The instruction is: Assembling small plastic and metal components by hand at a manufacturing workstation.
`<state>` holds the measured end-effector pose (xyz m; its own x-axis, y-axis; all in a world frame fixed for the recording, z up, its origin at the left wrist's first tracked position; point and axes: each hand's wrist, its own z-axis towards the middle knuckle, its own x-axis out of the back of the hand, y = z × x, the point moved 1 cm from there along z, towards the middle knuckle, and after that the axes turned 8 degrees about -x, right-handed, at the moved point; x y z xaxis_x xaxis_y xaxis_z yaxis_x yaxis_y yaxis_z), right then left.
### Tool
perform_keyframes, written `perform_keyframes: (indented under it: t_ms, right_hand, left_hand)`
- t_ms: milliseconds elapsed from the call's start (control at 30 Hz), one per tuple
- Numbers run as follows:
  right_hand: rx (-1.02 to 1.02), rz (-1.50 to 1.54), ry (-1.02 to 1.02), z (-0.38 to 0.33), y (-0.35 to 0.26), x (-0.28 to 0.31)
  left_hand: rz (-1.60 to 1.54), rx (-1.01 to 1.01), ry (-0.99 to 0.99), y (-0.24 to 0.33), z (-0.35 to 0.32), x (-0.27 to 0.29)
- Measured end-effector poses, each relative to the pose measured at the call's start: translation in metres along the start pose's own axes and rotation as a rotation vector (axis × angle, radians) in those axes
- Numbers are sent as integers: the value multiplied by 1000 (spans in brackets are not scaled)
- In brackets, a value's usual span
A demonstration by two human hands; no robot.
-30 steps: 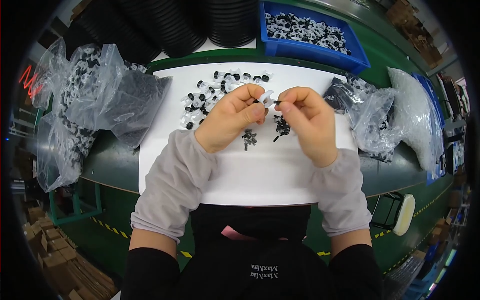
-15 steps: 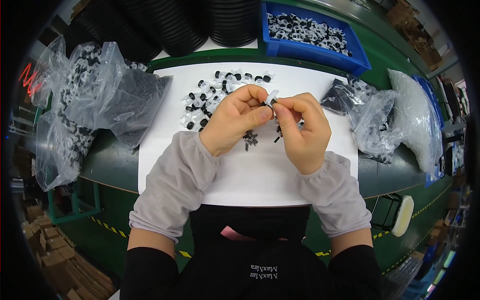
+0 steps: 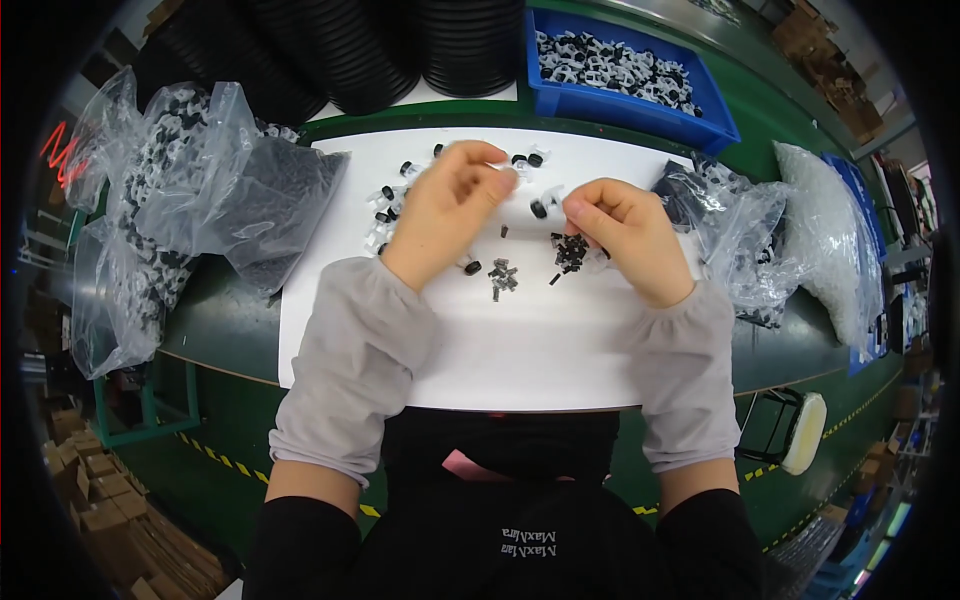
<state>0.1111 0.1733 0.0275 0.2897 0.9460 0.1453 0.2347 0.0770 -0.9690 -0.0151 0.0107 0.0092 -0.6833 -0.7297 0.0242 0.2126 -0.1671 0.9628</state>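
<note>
My right hand (image 3: 635, 235) is closed in a pinch at the end of a small white plastic part with a black wheel-like end (image 3: 541, 208). To its left, my left hand (image 3: 445, 205) has thumb and fingers curled together; what they hold, if anything, is hidden. Behind and around the left hand lie several similar white-and-black parts (image 3: 382, 215) on a white sheet (image 3: 520, 350). Under the right fingers is a heap of tiny black pieces (image 3: 569, 252). A smaller heap of tiny grey pieces (image 3: 503, 278) lies nearer me, and one dark piece (image 3: 504, 231) shows between the hands.
A blue bin (image 3: 635, 112) full of white-and-black parts stands at the back right. Clear plastic bags (image 3: 190, 190) of parts lie on the left, more bags (image 3: 745, 225) on the right. Stacked black ring-shaped things (image 3: 465, 50) rise behind the sheet. A stool (image 3: 803, 432) stands at the right.
My hands have come apart: the left moved left, the right moved slightly right and down. The part both hands were touching is now at the right fingertips only.
</note>
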Motion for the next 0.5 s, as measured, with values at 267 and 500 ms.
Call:
perform_keyframes:
  t_ms: [267,500]
  right_hand:
    - [212,184,483,37,-10,39]
    - [71,-259,365,26,13,30]
  left_hand:
    - [897,-498,-13,-20,10,5]
    - [1010,-396,-136,-30,10,-2]
